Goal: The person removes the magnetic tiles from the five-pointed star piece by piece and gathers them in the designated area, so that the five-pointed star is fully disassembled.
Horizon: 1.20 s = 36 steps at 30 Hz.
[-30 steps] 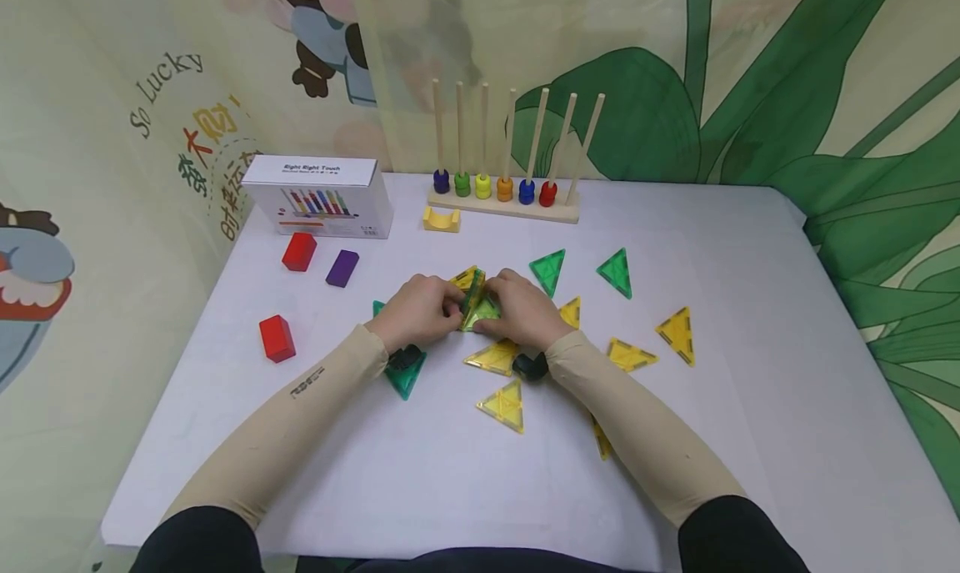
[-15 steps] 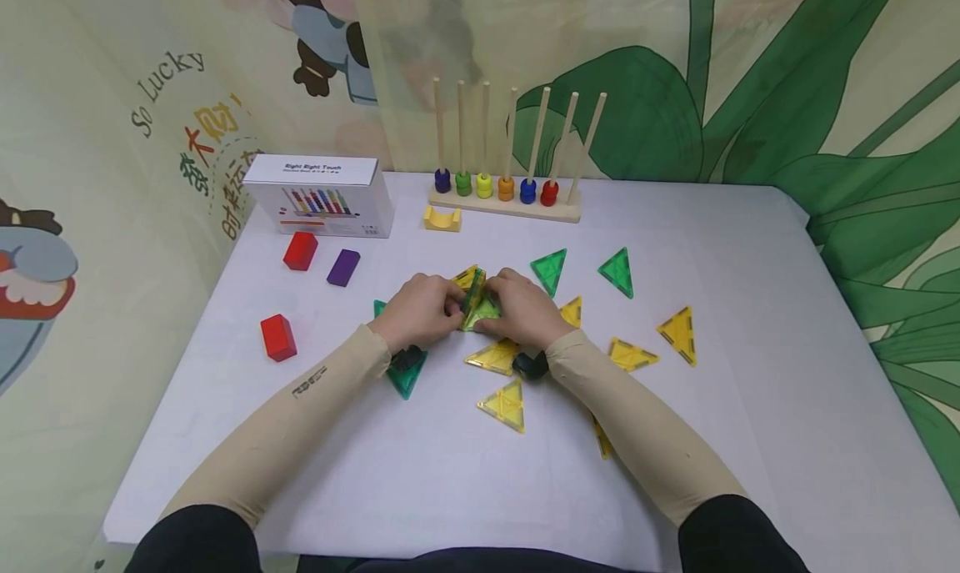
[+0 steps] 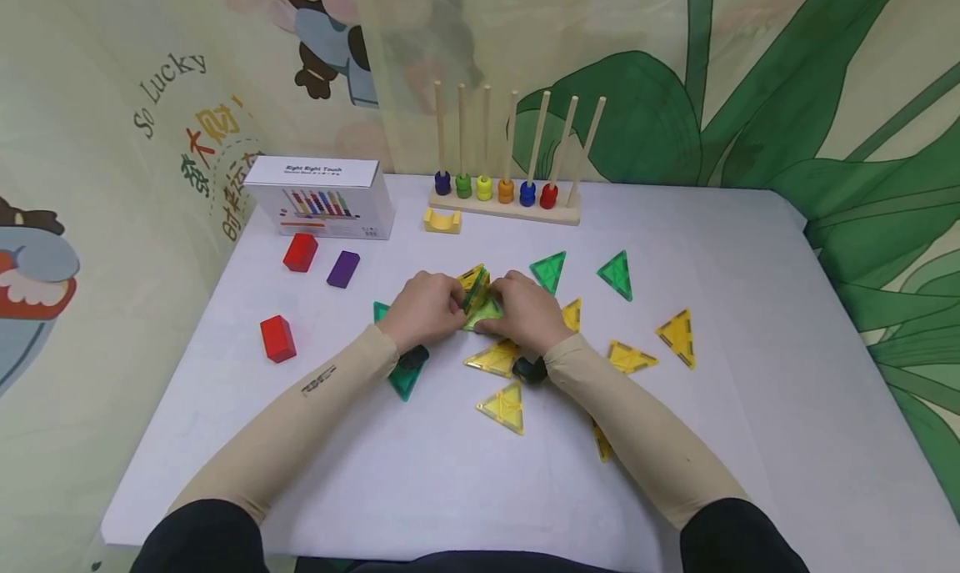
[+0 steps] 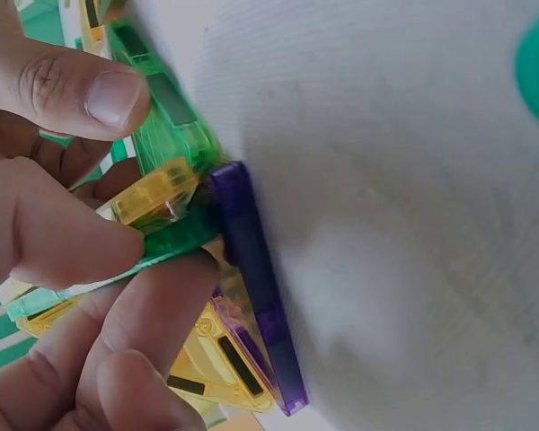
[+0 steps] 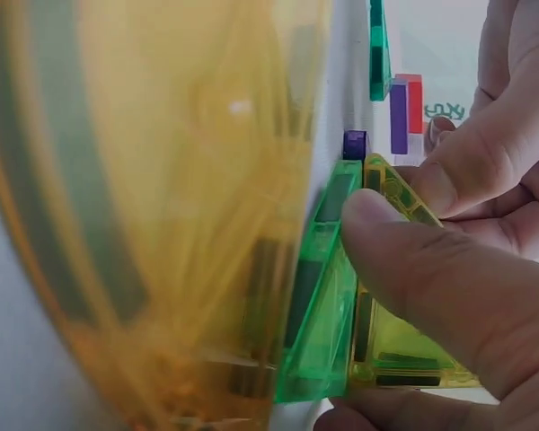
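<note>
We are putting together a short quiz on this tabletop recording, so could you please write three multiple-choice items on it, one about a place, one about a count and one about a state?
1. Where does the peg rack stand?
A. At the far edge of the table, right of the white box
B. At the near edge, by the sleeves
C. On top of the white box

2. How many red blocks lie on the table?
A. One
B. Two
C. Four

3. What are the two hands doing?
A. Resting flat, apart from each other
B. Together pinching a cluster of triangular tiles
C. Lifting the purple block

Answers:
1. A: the rack sits by the backdrop, to the right of the white box.
2. B: one red block lies by the purple block, another red block lies nearer.
3. B: the left hand and right hand meet on the tile cluster, fingers curled round it.
</note>
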Each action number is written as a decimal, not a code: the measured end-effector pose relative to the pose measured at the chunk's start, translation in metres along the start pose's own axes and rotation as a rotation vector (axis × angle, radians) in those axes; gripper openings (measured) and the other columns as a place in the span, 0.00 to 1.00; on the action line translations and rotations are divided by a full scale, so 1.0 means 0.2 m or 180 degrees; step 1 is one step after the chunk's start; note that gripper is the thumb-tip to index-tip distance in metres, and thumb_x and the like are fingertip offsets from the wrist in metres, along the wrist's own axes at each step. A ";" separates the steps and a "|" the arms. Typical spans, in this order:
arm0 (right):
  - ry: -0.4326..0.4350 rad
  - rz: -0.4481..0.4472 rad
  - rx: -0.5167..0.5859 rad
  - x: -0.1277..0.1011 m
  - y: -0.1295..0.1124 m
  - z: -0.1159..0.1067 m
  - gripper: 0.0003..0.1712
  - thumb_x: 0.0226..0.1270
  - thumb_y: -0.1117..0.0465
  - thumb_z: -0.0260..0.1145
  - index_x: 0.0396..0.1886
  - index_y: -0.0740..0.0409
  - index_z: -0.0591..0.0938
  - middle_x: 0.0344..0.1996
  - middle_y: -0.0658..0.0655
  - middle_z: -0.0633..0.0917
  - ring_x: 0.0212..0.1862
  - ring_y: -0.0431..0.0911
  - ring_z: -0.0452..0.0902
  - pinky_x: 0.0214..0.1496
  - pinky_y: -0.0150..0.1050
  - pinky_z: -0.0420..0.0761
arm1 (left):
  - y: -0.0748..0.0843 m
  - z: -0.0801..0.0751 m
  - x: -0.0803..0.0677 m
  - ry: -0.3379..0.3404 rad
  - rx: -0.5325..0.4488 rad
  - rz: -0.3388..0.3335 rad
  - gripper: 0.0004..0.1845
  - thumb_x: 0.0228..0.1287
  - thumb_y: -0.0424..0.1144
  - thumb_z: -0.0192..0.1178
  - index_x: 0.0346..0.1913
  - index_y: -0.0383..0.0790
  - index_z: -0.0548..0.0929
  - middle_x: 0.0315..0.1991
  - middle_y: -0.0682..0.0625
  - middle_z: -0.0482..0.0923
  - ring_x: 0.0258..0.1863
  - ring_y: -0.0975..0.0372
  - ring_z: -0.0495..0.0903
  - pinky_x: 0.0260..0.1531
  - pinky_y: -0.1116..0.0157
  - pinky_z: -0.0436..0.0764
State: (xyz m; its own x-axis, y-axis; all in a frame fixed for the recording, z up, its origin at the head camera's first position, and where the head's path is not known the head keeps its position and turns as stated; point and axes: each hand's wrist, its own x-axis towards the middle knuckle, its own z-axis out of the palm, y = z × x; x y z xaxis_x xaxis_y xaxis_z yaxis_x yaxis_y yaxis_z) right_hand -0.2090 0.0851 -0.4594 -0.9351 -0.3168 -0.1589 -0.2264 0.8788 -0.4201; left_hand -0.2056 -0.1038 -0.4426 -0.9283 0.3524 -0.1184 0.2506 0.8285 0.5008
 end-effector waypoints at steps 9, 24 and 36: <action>0.0121 0.0092 0.0113 -0.01 0.02 0.01 0.38 0.52 0.36 0.81 0.55 0.55 0.83 0.47 0.52 0.84 0.45 0.47 0.80 0.48 0.45 0.83 | 0.00 -0.01 0.01 0.0059 -0.0102 0.0001 0.02 0.55 0.33 0.67 0.29 0.40 0.84 0.19 0.52 0.81 0.21 0.62 0.77 0.25 0.69 0.74; 0.0093 0.0009 0.0300 0.02 0.02 0.02 0.31 0.55 0.40 0.81 0.49 0.56 0.84 0.43 0.54 0.86 0.44 0.48 0.80 0.52 0.44 0.83 | 0.00 0.00 0.02 0.0024 -0.0049 -0.0033 0.04 0.62 0.36 0.70 0.36 0.40 0.85 0.27 0.50 0.86 0.27 0.61 0.82 0.33 0.65 0.81; 0.0066 -0.0022 0.0417 0.01 0.03 0.02 0.38 0.52 0.31 0.79 0.49 0.56 0.85 0.40 0.53 0.85 0.41 0.49 0.77 0.45 0.43 0.80 | 0.01 0.02 0.02 0.0158 -0.0006 -0.0059 0.05 0.61 0.38 0.72 0.36 0.41 0.88 0.27 0.51 0.88 0.28 0.61 0.84 0.37 0.62 0.83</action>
State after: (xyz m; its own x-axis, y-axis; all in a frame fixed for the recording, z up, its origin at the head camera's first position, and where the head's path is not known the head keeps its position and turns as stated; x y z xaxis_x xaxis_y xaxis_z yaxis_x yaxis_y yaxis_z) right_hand -0.2120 0.0885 -0.4656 -0.9393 -0.3142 -0.1376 -0.1967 0.8221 -0.5344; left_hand -0.2079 -0.1000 -0.4452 -0.9453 0.3149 -0.0850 0.2328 0.8339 0.5005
